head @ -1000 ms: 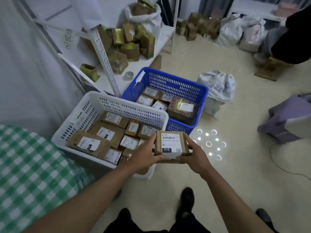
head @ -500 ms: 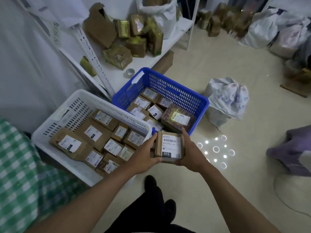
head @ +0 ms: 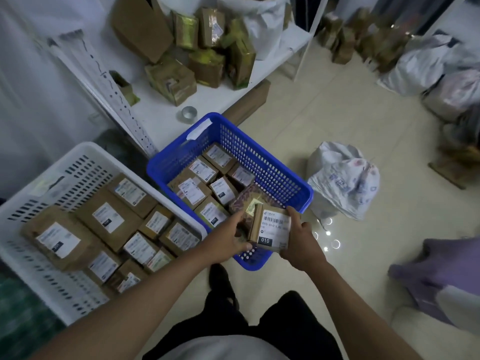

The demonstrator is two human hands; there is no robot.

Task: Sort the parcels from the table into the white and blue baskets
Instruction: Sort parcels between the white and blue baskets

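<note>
A small brown parcel (head: 274,226) with a white label reading 010 hangs tilted over the near corner of the blue basket (head: 259,157). My right hand (head: 302,242) grips its right side and lower edge. My left hand (head: 228,237) holds its left edge, thumb above and fingers curled beneath. Several labelled parcels and one patterned parcel (head: 242,201) lie in the blue basket. To its left stands the white basket (head: 78,157), filled with several labelled brown parcels. More parcels (head: 207,48) are heaped on the white table (head: 166,113) behind the baskets.
A roll of tape (head: 188,114) lies at the table's edge, beside a perforated white upright (head: 117,100). A tied white sack (head: 342,180) stands on the floor right of the blue basket. Purple cloth (head: 441,271) lies at the right; bags and boxes line the far wall.
Both hands have carried the 010 parcel forward, from in front of the white basket to over the blue basket's near corner. The view has tipped further down and closer.
</note>
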